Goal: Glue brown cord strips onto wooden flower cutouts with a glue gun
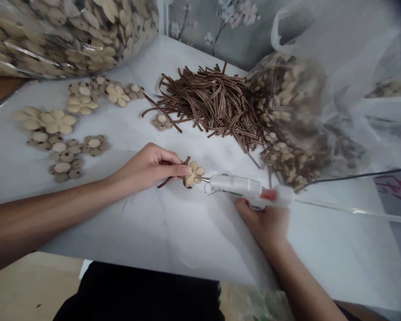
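Note:
My left hand pinches a cream flower piece together with a brown ribbon strip over the white table. The strip's ends stick out on both sides of my fingers. My right hand is wrapped around the grip of a white glue gun, which lies level and points left. Its metal nozzle touches or nearly touches the flower's middle; I cannot tell which. A long clear glue stick runs out of the gun's back to the right.
A heap of brown ribbon strips lies behind my hands. Loose cream and grey-brown flowers are spread at the left. A large clear bag of flower pieces stands back left; another plastic bag with finished-looking flowers stands right.

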{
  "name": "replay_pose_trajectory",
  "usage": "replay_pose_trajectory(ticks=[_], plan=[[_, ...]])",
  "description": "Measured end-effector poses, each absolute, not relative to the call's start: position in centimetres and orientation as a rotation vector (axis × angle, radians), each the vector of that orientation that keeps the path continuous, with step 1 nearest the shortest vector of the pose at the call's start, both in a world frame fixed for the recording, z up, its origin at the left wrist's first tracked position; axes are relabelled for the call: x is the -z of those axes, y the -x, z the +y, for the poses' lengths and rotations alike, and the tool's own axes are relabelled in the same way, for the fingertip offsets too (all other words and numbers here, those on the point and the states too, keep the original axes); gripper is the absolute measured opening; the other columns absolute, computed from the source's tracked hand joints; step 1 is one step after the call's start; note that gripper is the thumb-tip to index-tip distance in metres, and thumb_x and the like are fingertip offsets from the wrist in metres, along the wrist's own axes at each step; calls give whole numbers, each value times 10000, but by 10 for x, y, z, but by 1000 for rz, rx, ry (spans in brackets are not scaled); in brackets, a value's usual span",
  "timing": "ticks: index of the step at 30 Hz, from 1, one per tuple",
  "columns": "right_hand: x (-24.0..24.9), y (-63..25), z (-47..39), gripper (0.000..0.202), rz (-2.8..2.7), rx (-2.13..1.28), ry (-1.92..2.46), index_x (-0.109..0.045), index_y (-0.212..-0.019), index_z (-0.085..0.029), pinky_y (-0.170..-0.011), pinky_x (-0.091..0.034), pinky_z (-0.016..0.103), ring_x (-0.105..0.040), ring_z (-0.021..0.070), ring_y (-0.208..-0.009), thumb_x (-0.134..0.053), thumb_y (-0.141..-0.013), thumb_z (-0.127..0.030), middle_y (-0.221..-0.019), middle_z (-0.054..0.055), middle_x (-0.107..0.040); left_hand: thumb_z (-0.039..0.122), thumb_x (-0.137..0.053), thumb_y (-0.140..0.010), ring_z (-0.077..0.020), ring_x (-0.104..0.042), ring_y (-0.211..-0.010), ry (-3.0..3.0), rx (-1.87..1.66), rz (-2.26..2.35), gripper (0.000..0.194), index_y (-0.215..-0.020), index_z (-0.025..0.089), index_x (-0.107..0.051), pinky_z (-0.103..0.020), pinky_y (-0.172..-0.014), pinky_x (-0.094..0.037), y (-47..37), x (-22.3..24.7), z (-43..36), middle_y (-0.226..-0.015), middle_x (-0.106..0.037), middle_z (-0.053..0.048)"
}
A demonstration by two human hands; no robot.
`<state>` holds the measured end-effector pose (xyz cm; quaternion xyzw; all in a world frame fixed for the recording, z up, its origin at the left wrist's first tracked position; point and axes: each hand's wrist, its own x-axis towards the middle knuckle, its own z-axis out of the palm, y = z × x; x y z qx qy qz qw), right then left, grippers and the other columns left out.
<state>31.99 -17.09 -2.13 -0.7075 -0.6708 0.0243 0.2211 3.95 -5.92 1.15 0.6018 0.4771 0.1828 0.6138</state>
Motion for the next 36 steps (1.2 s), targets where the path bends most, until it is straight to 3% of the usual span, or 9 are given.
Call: replay_pose_trajectory(ticks=[24, 31, 36], plan=[[21, -321, -172, 375, -1876, -56, 1964, -473, -432, -229, -458, -411, 294, -592, 200, -450, -648, -730, -377, -446, 12, -586, 367, -787, -728, -77, -462, -497, -1132, -530, 1048, 226, -699, 144, -768, -221, -455, -298, -37, -5, -57, -611, -628, -19], [22, -327, -172, 349, -1798, -101, 2030, -561, -502, -218, -538, -453, 319, -631, 230, -538, -656, -741, -453, -524, 41, -638, 286, -837, -649, -113, -586, -574, -930, -619, 1047, 181, -652, 123, -758, -215, -539, -431, -36, -5, -52, -614, -683, -53], [26, -346, -166, 474, -1582, 47, 2273, -648, -640, -193, -567, -435, 370, -656, 329, -670, -589, -764, -647, -597, 107, -665, 317, -827, -689, -98, -551, -562, -1034, -585, 992, 212, -682, 116, -758, -206, -494, -383, -33, -1, -52, -622, -666, -49]])
